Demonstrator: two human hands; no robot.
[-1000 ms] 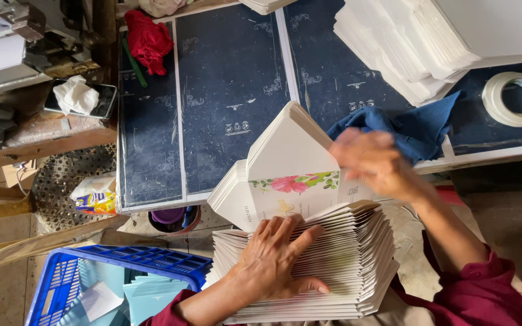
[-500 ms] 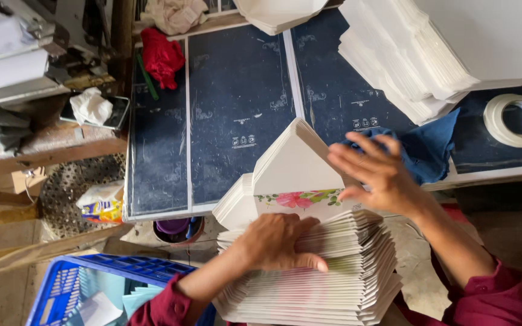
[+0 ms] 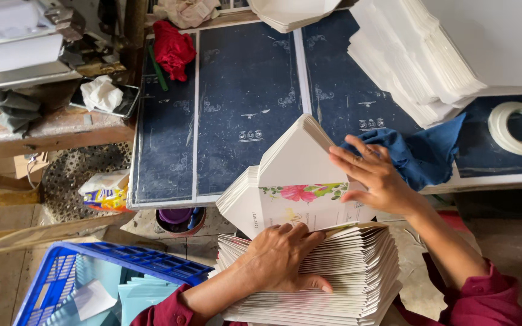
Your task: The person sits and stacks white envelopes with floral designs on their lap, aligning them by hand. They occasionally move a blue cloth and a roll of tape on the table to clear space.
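Left hand (image 3: pixel 282 256) lies flat, fingers spread, on a fanned stack of paper envelopes (image 3: pixel 333 278); right hand (image 3: pixel 376 175), fingers loosely spread, steadies a floral pointed-flap envelope (image 3: pixel 300 181) at the desk (image 3: pixel 243 108) front edge.

Soft, even daylight falls on my worktop (image 3: pixel 243 108); shadows are faint. The white paper stacks (image 3: pixel 430 66) at upper right nearly glare out. Focus is sharp, corners slightly bent.

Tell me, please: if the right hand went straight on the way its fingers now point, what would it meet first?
The right hand points left, already at the raised white envelope flap. Going straight on, it would probably press that flap first. Depth is unclear; it may already touch.
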